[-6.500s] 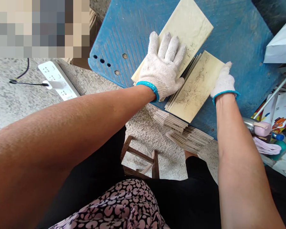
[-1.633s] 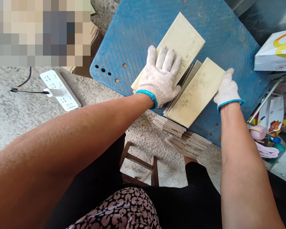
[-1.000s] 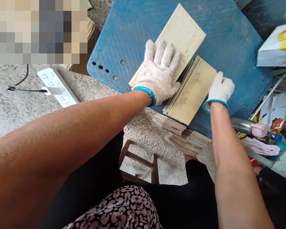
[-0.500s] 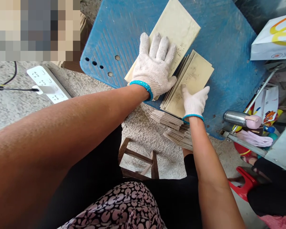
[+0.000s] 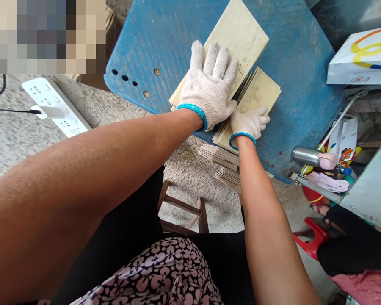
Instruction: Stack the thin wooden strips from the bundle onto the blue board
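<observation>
My left hand point(image 5: 208, 87), in a white knitted glove with a blue cuff, lies flat with fingers spread on a large stack of cream-coloured rectangular sheets point(image 5: 241, 36). Beside it, my right hand point(image 5: 247, 123), gloved alike, rests on a smaller stack of similar sheets point(image 5: 262, 87). Its visible fingers are stretched out and slightly apart, pointing right; its thumb is hard to make out near my left thumb. The smaller stack's sheets are fanned along their left edge. Below the table edge, more thin sheets point(image 5: 217, 156) are stacked, partly covered by my right forearm.
Both stacks lie on a blue table point(image 5: 292, 55). A power strip point(image 5: 55, 106) with a plug is on the floor at left. To the right are a white printed bag point(image 5: 362, 55), a metal flask point(image 5: 306, 156) and a red stool point(image 5: 314, 239) beside another person's legs. A wooden stool point(image 5: 184, 205) stands below.
My right hand has moved left across the smaller stack, closer to my left hand, and its fingers have turned to the right. My left hand stays flat on the large stack.
</observation>
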`<action>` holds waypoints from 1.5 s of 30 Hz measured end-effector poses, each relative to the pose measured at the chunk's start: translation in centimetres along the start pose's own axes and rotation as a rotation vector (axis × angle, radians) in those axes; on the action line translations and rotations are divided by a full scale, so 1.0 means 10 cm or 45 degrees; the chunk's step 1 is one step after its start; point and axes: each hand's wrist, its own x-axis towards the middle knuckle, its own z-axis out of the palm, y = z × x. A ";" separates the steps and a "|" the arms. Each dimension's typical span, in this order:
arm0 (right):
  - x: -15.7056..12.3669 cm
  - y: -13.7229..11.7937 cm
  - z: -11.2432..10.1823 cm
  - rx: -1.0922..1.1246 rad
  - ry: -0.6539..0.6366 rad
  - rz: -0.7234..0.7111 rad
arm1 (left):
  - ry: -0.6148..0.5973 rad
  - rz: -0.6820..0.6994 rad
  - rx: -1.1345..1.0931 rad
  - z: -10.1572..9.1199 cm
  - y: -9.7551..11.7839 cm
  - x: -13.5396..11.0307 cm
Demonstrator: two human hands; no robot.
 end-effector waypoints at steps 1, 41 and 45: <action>0.02 0.03 0.04 0.039 0.001 -0.064 | -0.002 0.003 -0.010 -0.01 0.01 -0.01; -1.96 1.62 -0.70 -0.424 -0.288 -0.951 | 0.145 0.217 0.298 0.07 -0.02 -0.02; -1.92 1.66 -0.68 -0.401 -0.422 -0.925 | 0.093 0.174 0.303 0.05 0.01 -0.02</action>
